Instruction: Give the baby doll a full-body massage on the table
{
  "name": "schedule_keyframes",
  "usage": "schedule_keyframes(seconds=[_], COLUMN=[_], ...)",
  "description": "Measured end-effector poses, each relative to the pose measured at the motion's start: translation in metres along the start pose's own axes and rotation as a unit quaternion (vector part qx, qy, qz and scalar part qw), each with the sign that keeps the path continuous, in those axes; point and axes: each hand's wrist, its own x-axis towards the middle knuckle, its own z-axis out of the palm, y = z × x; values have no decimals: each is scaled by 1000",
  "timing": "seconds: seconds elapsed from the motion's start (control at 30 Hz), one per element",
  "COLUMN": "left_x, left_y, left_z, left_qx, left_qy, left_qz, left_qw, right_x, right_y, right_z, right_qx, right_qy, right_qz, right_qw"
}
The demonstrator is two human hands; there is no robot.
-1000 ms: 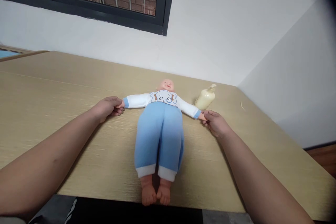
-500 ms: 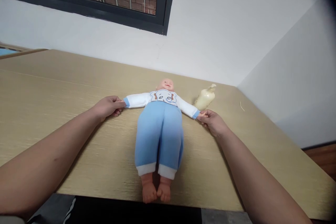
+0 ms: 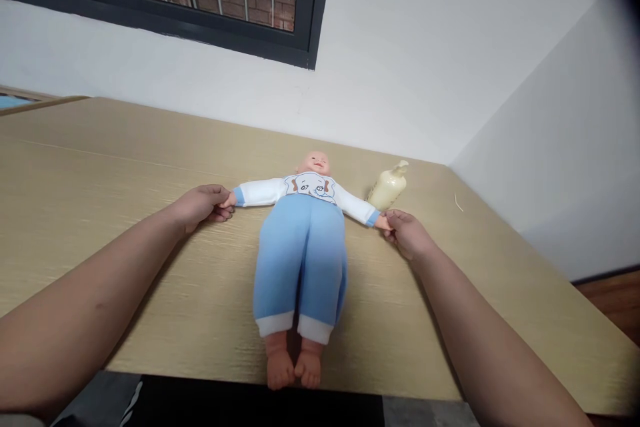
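A baby doll [image 3: 300,247] lies on its back on a wooden table [image 3: 200,320], feet toward me. It wears a white top with an elephant face and light blue trousers with white cuffs. Its arms are stretched out to both sides. My left hand [image 3: 206,205] is closed around the doll's hand on the left, just past the blue cuff. On the other side my right hand [image 3: 404,230] pinches the doll's other hand between thumb and fingers. Just beyond my right hand stands a cream pump bottle [image 3: 388,188], close to the doll's sleeve.
A thin pale strip [image 3: 459,203] lies on the table at the right. White walls meet at a corner behind the table, and a dark-framed window [image 3: 200,20] is above. The table's front edge runs close to my body.
Both hands keep hold of the doll's hands, with the fingers shifted slightly so more of each doll hand shows. The view has moved a little; the doll's pose looks the same.
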Motion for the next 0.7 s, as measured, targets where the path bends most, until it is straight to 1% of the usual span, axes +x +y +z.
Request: schedule_keyframes(seconds=[0.13, 0.23, 0.33, 0.4, 0.5, 0.57, 0.63, 0.7], left_x=[-3, -4, -7, -9, -12, -15, -17, -20], left_y=[4, 6, 6, 6, 6, 7, 9, 13], left_z=[-1, 1, 6, 9, 13, 16, 18, 21], left_qx=[-7, -17, -6, 20, 48, 36, 1, -41], left_qy=[5, 2, 4, 0, 5, 23, 37, 32], left_qz=[-10, -3, 32, 59, 77, 84, 94, 99], left_qw=[1000, 1000, 999, 998, 996, 996, 995, 994], right_x=[-5, -8, -9, -8, -7, -6, -6, -9], right_y=[-7, -10, -8, -5, -2, -1, -3, -9], right_z=[-4, -4, 0, 2, 3, 3, 2, 4], right_qx=[20, 20, -4, -33, -59, -50, -24, 22], right_qy=[-45, -62, -48, -32, -15, -3, -2, -11], right_qz=[10, 6, -4, -5, -16, -34, -50, -62], right_qw=[999, 998, 999, 999, 998, 998, 998, 998])
